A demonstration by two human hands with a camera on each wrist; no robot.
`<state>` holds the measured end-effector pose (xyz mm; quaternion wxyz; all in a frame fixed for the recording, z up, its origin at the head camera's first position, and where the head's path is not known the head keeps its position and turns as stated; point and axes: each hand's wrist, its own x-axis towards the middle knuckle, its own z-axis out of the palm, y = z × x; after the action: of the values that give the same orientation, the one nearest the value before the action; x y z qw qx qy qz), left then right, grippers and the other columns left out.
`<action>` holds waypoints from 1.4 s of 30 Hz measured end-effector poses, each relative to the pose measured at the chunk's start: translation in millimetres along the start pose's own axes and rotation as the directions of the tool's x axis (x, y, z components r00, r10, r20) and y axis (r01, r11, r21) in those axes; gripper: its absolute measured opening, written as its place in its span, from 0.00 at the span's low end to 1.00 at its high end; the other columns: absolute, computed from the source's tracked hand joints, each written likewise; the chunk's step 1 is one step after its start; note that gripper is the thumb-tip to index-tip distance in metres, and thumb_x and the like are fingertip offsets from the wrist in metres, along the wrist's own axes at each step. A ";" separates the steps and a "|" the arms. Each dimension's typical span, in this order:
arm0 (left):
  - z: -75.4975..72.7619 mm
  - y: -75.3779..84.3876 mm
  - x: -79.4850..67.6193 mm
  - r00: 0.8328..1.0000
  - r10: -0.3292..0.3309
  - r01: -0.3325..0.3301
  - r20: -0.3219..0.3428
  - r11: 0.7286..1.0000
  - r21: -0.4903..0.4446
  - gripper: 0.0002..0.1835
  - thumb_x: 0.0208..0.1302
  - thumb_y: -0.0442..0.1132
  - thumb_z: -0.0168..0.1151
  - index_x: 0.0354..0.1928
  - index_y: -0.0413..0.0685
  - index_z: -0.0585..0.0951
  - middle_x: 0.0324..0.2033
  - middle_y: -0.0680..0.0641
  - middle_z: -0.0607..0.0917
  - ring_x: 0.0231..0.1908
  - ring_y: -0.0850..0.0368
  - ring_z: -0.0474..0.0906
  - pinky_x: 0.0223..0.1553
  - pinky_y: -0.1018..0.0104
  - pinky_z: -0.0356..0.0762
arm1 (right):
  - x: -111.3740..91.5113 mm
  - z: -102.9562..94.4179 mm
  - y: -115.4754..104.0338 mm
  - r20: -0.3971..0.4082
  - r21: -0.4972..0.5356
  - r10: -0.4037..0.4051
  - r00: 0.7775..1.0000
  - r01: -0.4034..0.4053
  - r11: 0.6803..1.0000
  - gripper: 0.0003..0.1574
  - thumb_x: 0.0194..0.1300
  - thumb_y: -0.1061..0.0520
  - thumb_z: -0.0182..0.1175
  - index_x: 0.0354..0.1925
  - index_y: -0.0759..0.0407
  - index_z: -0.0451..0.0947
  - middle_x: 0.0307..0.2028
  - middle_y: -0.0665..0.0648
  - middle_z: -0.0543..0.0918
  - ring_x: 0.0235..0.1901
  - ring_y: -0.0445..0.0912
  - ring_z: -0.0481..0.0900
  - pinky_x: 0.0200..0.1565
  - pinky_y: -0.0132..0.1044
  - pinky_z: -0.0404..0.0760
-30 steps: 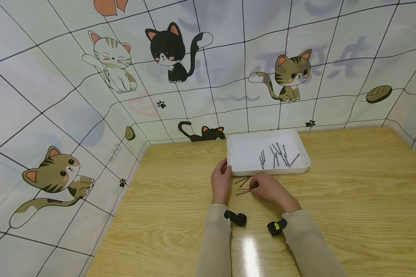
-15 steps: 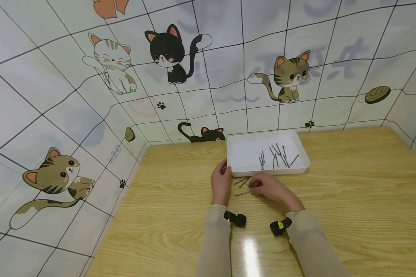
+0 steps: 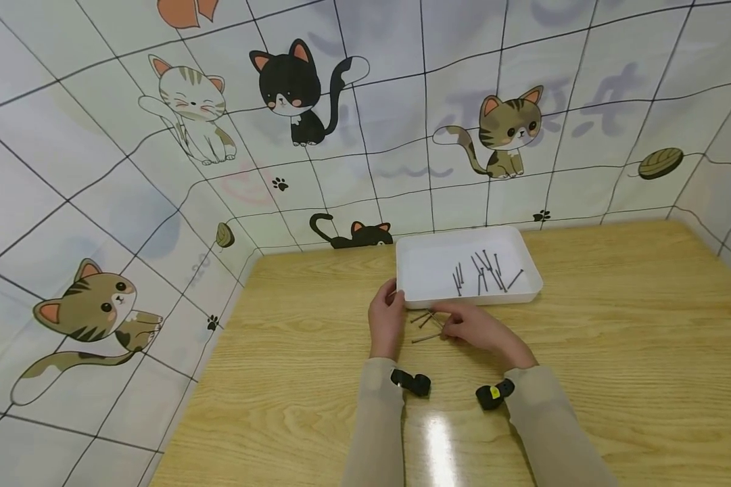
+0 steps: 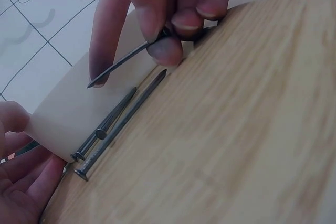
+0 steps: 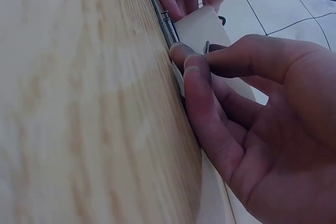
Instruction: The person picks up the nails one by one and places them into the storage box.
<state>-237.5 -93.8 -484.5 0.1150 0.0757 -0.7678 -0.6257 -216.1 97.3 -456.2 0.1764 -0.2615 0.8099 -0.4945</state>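
A slim grey metal nail (image 4: 122, 63) is pinched by the right hand (image 3: 481, 331), below and right of the head view's centre. Just left, three loose nails (image 4: 121, 125) are laid on the pale wooden table (image 3: 615, 338). The white rectangular tray (image 3: 422, 274) is gripped by the left hand (image 3: 385, 321) at its near-left corner, more nails (image 3: 515, 279) being held inside.

We find the head view bright and evenly lit, with a white streak of glare (image 3: 441, 446) toward the near edge of the table (image 3: 280, 419). Past its left edge, the wall (image 3: 24, 193) looks stretched by the wide lens. Both wrist views are dimmer and hazier: we see the nails (image 4: 122, 124) fairly crisply in the left one, but the table's nearest grain blurs in both.
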 end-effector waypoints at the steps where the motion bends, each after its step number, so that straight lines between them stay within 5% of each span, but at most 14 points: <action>1: -0.4 -0.2 -0.1 1.000 -0.002 0.002 -0.001 1.000 -0.001 0.19 0.63 0.43 0.52 0.56 0.52 0.74 0.50 0.51 0.77 0.44 0.64 0.74 0.43 0.63 0.73 | 0.2 0.0 0.5 0.005 0.008 0.000 1.000 0.000 1.000 0.29 0.62 0.67 0.50 0.62 0.64 0.61 0.29 0.59 0.80 0.25 0.50 0.75 0.27 0.40 0.75; 11: -0.5 -1.7 2.5 1.000 0.001 -0.001 -0.009 1.000 0.012 0.19 0.62 0.45 0.54 0.55 0.55 0.74 0.48 0.54 0.78 0.43 0.66 0.74 0.43 0.65 0.72 | 2.7 -4.0 8.4 0.023 0.197 0.067 0.997 -0.070 0.978 0.31 0.61 0.69 0.48 0.63 0.70 0.54 0.32 0.64 0.80 0.32 0.53 0.80 0.34 0.41 0.79; 20: -0.9 -3.3 1.9 1.000 0.028 -0.028 0.003 1.000 -0.007 0.18 0.63 0.44 0.53 0.55 0.52 0.74 0.48 0.52 0.78 0.44 0.63 0.74 0.42 0.64 0.73 | 2.3 -3.7 4.3 -0.035 0.278 0.061 0.998 -0.049 0.959 0.26 0.60 0.70 0.49 0.57 0.74 0.62 0.38 0.67 0.79 0.38 0.55 0.79 0.38 0.41 0.78; 31: -1.0 -2.8 0.5 1.000 0.009 -0.009 0.013 1.000 -0.008 0.19 0.62 0.44 0.53 0.56 0.53 0.74 0.49 0.53 0.77 0.43 0.64 0.74 0.42 0.64 0.73 | 4.0 -8.3 -2.6 -0.280 0.134 0.067 0.958 -0.030 0.991 0.21 0.64 0.49 0.53 0.45 0.65 0.75 0.39 0.60 0.81 0.40 0.52 0.79 0.41 0.43 0.77; 37: -0.6 -3.0 0.8 1.000 -0.013 0.013 0.008 1.000 0.005 0.20 0.62 0.46 0.53 0.56 0.54 0.74 0.47 0.55 0.78 0.42 0.65 0.74 0.42 0.65 0.73 | 6.0 -16.2 -5.8 -0.386 0.125 0.100 0.917 -0.056 0.991 0.23 0.62 0.49 0.55 0.51 0.60 0.73 0.40 0.57 0.80 0.39 0.49 0.79 0.42 0.44 0.76; 42: 0.2 -3.3 3.0 1.000 -0.020 0.020 -0.005 1.000 -0.002 0.19 0.62 0.47 0.53 0.55 0.56 0.74 0.46 0.56 0.78 0.42 0.65 0.74 0.42 0.66 0.73 | 12.7 -30.0 -9.4 -0.403 0.163 0.088 0.911 -0.023 0.986 0.29 0.62 0.54 0.55 0.61 0.58 0.63 0.41 0.62 0.79 0.38 0.54 0.79 0.41 0.43 0.77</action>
<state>-240.5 -95.1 -487.5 0.1105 0.0849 -0.7660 -0.6275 -240.3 107.5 -434.7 0.0370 -0.1147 0.7951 -0.5944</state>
